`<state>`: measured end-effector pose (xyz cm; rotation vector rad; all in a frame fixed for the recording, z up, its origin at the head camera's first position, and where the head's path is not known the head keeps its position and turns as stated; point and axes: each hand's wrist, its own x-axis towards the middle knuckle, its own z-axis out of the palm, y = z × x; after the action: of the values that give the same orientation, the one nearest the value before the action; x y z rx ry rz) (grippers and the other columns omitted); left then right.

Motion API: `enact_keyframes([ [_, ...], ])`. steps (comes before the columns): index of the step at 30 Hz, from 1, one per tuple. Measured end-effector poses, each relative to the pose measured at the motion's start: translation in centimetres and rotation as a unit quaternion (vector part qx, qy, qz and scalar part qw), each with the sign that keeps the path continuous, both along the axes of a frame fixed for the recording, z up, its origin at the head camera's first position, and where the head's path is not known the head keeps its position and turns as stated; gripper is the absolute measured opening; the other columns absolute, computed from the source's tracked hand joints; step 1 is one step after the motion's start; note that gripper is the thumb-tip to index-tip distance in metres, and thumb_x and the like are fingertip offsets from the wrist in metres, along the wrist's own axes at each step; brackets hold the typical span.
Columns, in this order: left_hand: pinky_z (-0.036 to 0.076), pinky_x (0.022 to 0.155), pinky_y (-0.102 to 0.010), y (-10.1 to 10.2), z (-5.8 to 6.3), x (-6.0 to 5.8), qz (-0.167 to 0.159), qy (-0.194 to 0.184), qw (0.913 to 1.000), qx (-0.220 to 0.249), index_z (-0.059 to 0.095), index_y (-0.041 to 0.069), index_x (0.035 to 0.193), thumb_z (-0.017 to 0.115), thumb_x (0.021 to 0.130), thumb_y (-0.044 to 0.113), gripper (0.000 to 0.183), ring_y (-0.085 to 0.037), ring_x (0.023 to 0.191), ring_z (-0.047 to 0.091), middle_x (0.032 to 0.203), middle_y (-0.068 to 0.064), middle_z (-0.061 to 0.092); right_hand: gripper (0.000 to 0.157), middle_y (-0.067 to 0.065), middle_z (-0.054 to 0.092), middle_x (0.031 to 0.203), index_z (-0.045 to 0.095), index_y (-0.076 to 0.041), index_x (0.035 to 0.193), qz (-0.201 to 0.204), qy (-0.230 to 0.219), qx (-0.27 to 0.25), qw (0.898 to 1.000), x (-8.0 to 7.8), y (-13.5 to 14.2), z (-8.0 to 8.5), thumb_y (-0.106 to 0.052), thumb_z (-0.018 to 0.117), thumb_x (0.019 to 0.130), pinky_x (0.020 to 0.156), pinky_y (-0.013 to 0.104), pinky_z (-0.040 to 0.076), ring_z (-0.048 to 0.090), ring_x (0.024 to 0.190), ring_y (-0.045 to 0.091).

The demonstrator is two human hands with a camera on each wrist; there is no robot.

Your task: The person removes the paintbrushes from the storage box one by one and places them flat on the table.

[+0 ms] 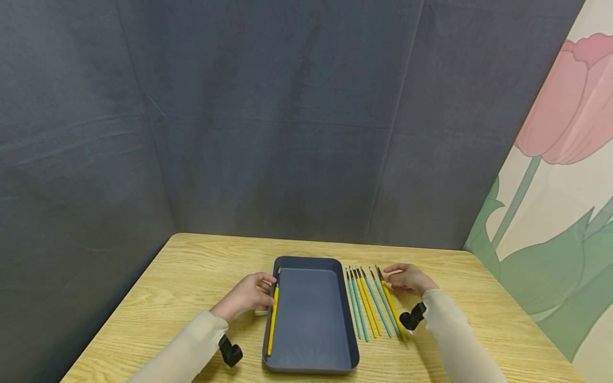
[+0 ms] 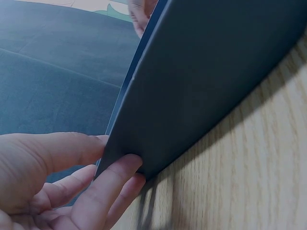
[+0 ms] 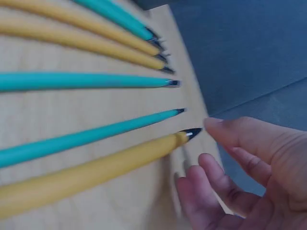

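Observation:
My left hand [image 1: 249,293] grips the left wall of a dark grey tray [image 1: 351,340], thumb at the rim and fingers against the outer side in the left wrist view. Inside the tray, along that wall, lies a yellow paintbrush [image 1: 273,324], bristles away from me. Right of the tray my right hand [image 1: 407,277] is by the bristle end of a thick yellow paintbrush [image 3: 96,168], the rightmost in a row. Its thumb comes right up to the brush tip in the right wrist view, the other fingers loosely bent and apart from the handle.
Several thinner paintbrushes lie side by side between the tray and my right hand, among them a teal paintbrush [image 1: 381,306] and a yellow paintbrush [image 1: 366,303]. The wooden table [image 1: 201,266] ends at a dark curtain [image 1: 287,133]. A wall with painted tulips [image 1: 565,175] stands at the right.

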<state>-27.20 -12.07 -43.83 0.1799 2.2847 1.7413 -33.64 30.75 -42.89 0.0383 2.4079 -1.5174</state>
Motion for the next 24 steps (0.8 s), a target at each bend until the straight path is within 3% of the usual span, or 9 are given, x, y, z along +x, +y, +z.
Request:
enact_keyframes([
  [5,0.057,0.065,-0.035,0.0,0.1,0.0,0.000,-0.002,1.0000,0.004,0.050,-0.006,0.129,0.068,0.080,-0.011,0.052,-0.021,0.077,0.061,0.109,-0.022,0.052,0.049,0.006,0.064,0.111,0.043,0.009,0.134,0.014,0.026,-0.028,0.999,-0.3,0.0,1.5,-0.015,0.061,0.095,0.088,0.035,0.055,0.064,0.095,0.014],
  [10,0.057,0.066,-0.035,0.0,0.1,0.0,-0.002,-0.005,1.0000,0.008,0.050,-0.007,0.130,0.067,0.080,-0.012,0.053,-0.021,0.077,0.061,0.109,-0.022,0.052,0.047,0.004,0.060,0.113,0.045,0.006,0.134,0.037,0.044,-0.063,0.996,-0.5,-1.7,2.8,-0.018,0.060,0.096,0.092,0.035,0.054,0.062,0.097,0.011],
  [18,0.057,0.068,-0.035,-0.2,0.0,-0.2,-0.003,-0.006,0.9999,0.012,0.049,-0.008,0.130,0.067,0.080,-0.012,0.053,-0.021,0.079,0.062,0.110,-0.023,0.051,0.034,0.005,0.059,0.107,0.050,0.003,0.127,0.082,0.043,-0.132,0.987,0.3,-8.0,4.2,-0.010,0.057,0.097,0.088,0.031,0.054,0.061,0.092,0.012],
  [24,0.058,0.068,-0.034,-0.1,0.0,-0.3,-0.005,-0.005,0.9999,0.014,0.049,-0.008,0.130,0.067,0.080,-0.012,0.053,-0.021,0.079,0.061,0.109,-0.023,0.051,0.040,0.006,0.059,0.108,0.046,0.009,0.131,0.123,0.007,-0.171,0.977,1.3,-13.4,4.2,-0.008,0.057,0.096,0.096,0.041,0.051,0.062,0.092,0.013],
])
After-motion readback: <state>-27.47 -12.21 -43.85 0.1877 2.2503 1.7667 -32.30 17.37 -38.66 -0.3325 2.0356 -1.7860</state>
